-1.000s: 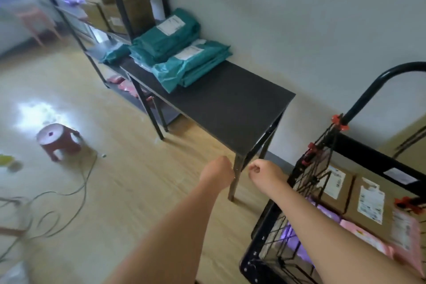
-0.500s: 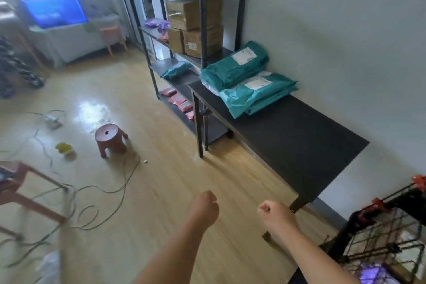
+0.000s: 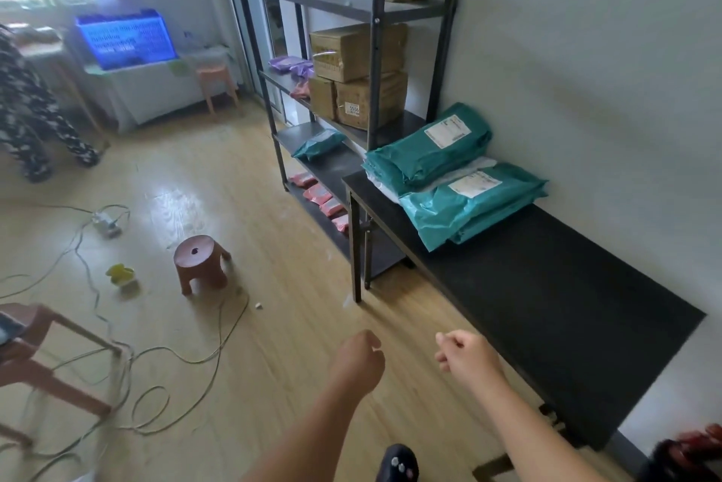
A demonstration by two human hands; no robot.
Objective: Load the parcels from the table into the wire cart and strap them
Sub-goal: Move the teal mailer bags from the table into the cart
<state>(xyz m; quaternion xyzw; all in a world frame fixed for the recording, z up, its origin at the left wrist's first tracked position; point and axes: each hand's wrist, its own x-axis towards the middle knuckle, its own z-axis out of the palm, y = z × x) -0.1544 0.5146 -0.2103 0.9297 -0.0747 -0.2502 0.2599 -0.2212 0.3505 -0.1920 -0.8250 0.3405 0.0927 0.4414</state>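
At the far end of the black table, close to the wall, lie the teal parcels: soft plastic mailers in two overlapping heaps, each topped by a white printed label, with a pale mailer showing between them. The near half of the table top carries nothing. Both hands are held out in the lower middle of the view, above the wooden floor and well apart from the parcels. The left hand is curled into a fist and grips nothing; the right hand, likewise fisted and empty, hangs just beside the table's long front edge. A dark shoe appears below, between the forearms.

Beyond the table stands a metal shelving unit bearing cardboard boxes, purple packets, one small teal mailer and, on its lowest shelf, pink packets. On the floor to the left are a low reddish stool, a yellow object, a power strip and loose cables. A glowing blue screen sits at the far wall. At the lower right corner a dark shape with red parts is too blurred to identify.
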